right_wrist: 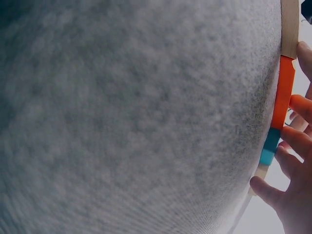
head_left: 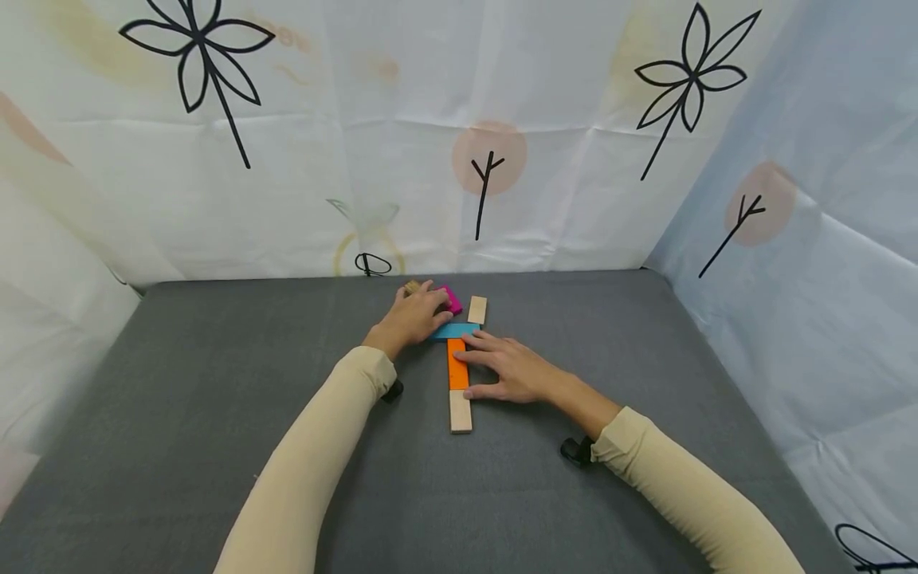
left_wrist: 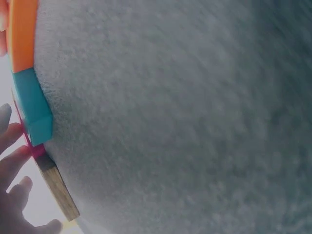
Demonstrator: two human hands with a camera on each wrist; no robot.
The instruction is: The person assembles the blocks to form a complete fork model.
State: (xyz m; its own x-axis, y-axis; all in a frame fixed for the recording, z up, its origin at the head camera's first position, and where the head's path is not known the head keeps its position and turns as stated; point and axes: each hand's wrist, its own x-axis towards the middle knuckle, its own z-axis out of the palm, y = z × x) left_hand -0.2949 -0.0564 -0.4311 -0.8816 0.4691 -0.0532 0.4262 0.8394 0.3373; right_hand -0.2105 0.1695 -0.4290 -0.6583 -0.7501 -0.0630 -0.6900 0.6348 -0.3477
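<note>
Lying flat: 1 orange block [head_left: 457, 363], 1 blue [head_left: 455, 330], perhaps 3 plain.

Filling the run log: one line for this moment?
left hand: on pink block | right hand: fingers on orange block | blue block between

I see bright, even, nearly shadowless light in the head view; both wrist views look blurred and warped.

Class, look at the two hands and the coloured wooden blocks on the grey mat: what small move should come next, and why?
Probably the left hand should slide the pink wooden block against the blue wooden block. Its fingers already rest on the pink one, which sits askew, while the right hand steadies the orange wooden block in line.
</note>
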